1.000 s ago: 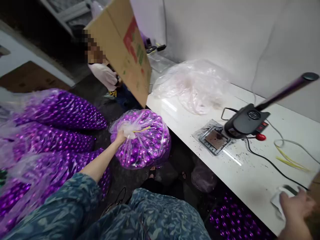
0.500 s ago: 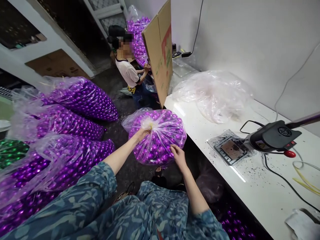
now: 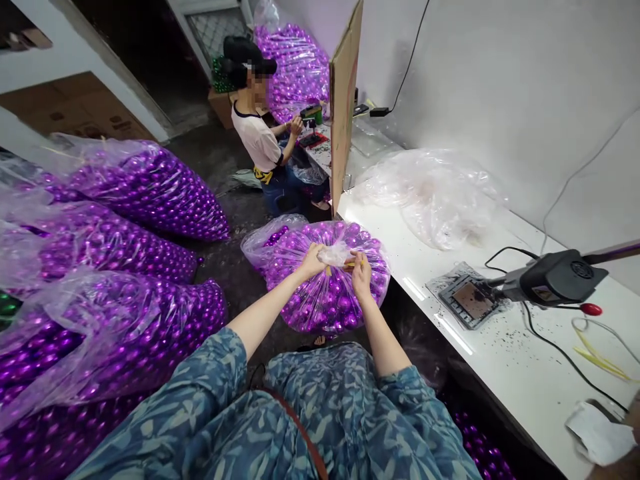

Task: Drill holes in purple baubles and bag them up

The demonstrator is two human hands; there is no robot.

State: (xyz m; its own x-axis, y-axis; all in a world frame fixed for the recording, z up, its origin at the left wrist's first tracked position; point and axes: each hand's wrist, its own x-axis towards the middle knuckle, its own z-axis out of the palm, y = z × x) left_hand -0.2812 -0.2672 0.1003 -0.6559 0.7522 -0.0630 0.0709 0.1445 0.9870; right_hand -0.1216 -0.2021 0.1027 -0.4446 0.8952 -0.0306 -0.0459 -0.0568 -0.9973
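Observation:
A clear plastic bag (image 3: 327,310) full of shiny purple balls stands in front of me, its top gathered into a bunched neck. My left hand (image 3: 312,262) is closed around the left side of that neck. At the neck's right side, my right hand (image 3: 361,275) pinches a thin yellow tie (image 3: 351,264). A bit of yellow also shows at the base of the gathers. Part of the neck is hidden behind my fingers.
Several large bags of purple balls (image 3: 150,193) lie at left. On the right, a white table (image 3: 520,380) bears crumpled plastic film (image 3: 435,193), a black machine with a red knob (image 3: 555,280) and yellow ties (image 3: 605,363). Beyond a cardboard panel (image 3: 345,107), another person (image 3: 257,133) works.
My right hand has moved from the bag's right side up to its neck and now holds the yellow tie. My left hand and the neck have shifted right. My view has turned slightly.

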